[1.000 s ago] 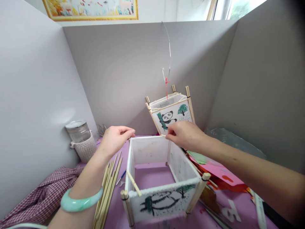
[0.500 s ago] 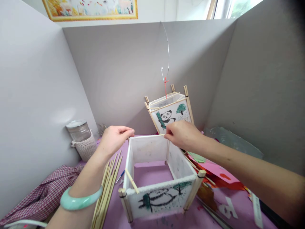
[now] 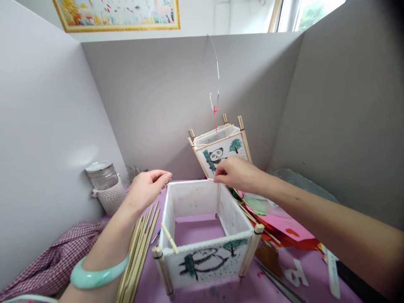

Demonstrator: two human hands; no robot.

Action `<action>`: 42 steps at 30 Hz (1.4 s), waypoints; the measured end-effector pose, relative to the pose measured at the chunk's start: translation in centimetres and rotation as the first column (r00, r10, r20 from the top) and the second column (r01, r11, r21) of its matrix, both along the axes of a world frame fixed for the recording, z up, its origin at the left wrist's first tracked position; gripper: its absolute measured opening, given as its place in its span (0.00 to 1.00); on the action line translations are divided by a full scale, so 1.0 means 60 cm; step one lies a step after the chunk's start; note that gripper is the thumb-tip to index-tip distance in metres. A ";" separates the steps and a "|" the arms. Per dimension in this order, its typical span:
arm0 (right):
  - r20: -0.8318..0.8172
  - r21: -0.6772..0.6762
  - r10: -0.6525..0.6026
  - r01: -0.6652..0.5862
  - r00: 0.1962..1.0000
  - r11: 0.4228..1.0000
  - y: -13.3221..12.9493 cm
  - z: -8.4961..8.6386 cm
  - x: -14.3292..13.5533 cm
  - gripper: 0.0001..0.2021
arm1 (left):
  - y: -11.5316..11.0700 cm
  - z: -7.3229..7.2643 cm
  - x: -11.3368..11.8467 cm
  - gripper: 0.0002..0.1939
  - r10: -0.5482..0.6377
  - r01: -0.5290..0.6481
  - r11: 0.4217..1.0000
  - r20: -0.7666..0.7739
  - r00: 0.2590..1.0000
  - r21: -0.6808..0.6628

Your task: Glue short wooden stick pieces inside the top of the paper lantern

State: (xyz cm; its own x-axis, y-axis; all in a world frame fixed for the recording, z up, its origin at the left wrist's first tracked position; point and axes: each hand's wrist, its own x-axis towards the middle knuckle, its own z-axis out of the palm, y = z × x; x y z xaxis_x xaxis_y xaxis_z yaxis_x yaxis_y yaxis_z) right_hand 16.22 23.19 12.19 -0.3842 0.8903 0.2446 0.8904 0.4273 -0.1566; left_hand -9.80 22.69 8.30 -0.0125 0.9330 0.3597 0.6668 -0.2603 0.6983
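- At bottom edge, left forearm cut off by frame; jade bangle (image 3: 97, 273) on wrist, only upper arc showing.
- Bottom right: right forearm running out of frame, elbow unseen; dark blurred object at corner, not identifiable.
- Nearest on purple tabletop (image 3: 217, 292): open square lantern frame (image 3: 205, 235), paper walls, stick posts at corners, near panel painted with panda and tree, upside down as seen from here. Loose short stick (image 3: 169, 238) leaning over near-left rim.
- Left of frame: bundle of bamboo sticks (image 3: 139, 252) lying flat, lower ends cut off by frame and partly under left arm. Checked cloth (image 3: 53, 261) further left.
- Right of frame: heap of coloured paper scraps (image 3: 277, 225), mostly under right forearm; contents hard to sort out.
- Left hand (image 3: 147, 189) raised at far-left corner of frame, fingers curled, thumb and forefinger pinched together; held item too small to make out, maybe thread.
- Right hand (image 3: 236, 174) over far-right corner post, palm down, fingertips clamped on thin stick end (image 3: 211, 179) pointing left.
- Behind right hand: finished panda lantern (image 3: 219, 147), tilted, lower half hidden by hand; wire loop (image 3: 216, 71) above, top faint against wall.
- Far left by partition: glass jar (image 3: 102, 174) in knitted sleeve.
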 end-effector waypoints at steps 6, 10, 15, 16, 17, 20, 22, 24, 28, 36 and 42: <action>-0.008 0.005 0.032 -0.032 0.999 0.999 -0.002 -0.003 -0.004 0.07 | -0.001 0.003 0.007 0.18 -0.012 0.013 1.000 0.070 0.997 -0.023; -0.028 0.025 0.055 -0.054 0.998 0.998 -0.006 -0.005 -0.003 0.07 | -0.004 0.005 0.011 0.17 -0.001 0.007 0.999 0.129 0.992 -0.049; -0.038 0.006 0.054 -0.054 0.998 0.999 -0.010 -0.006 -0.004 0.07 | -0.007 0.006 0.014 0.16 0.004 0.007 0.998 0.163 0.987 -0.066; -0.037 0.003 0.053 -0.053 0.998 0.999 -0.010 -0.005 -0.004 0.07 | -0.007 0.006 0.014 0.16 0.009 0.002 0.998 0.165 0.986 -0.067; -0.037 0.004 0.054 -0.054 0.998 0.999 -0.010 -0.005 -0.004 0.07 | -0.007 0.006 0.014 0.16 0.013 -0.002 0.998 0.166 0.986 -0.066; -0.043 0.021 0.062 -0.061 0.997 0.998 -0.008 -0.007 -0.005 0.07 | -0.005 0.005 0.013 0.16 0.017 -0.006 0.998 0.171 0.985 -0.063; -0.045 0.036 0.066 -0.064 0.997 0.997 -0.005 -0.010 -0.004 0.07 | -0.003 0.003 0.012 0.16 0.017 -0.007 0.998 0.176 0.984 -0.056; -0.047 0.051 0.070 -0.067 0.996 0.996 0.000 -0.014 -0.003 0.06 | -0.001 0.002 0.012 0.16 0.015 -0.006 0.999 0.178 0.984 -0.049; -0.076 0.067 0.091 -0.086 0.993 0.994 0.010 -0.022 0.001 0.06 | -0.001 0.002 0.013 0.17 0.009 -0.002 0.999 0.161 0.987 -0.044; -0.190 0.055 0.086 -0.076 0.978 0.996 0.014 -0.019 0.019 0.10 | -0.009 -0.002 0.010 0.21 -0.003 0.008 0.999 0.137 0.991 -0.040; -0.071 0.033 -0.012 0.014 0.997 0.999 -0.002 -0.017 0.001 0.07 | -0.004 -0.011 0.005 0.17 -0.004 0.005 1.000 0.088 0.996 -0.017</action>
State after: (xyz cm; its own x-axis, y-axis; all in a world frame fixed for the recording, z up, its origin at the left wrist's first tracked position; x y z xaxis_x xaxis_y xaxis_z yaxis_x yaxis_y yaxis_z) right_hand 16.28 23.08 11.19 -0.3533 0.8858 0.3008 0.8832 0.4218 -0.2050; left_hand -9.51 22.42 7.65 -0.0392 0.9392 0.3411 0.6013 -0.2505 0.7587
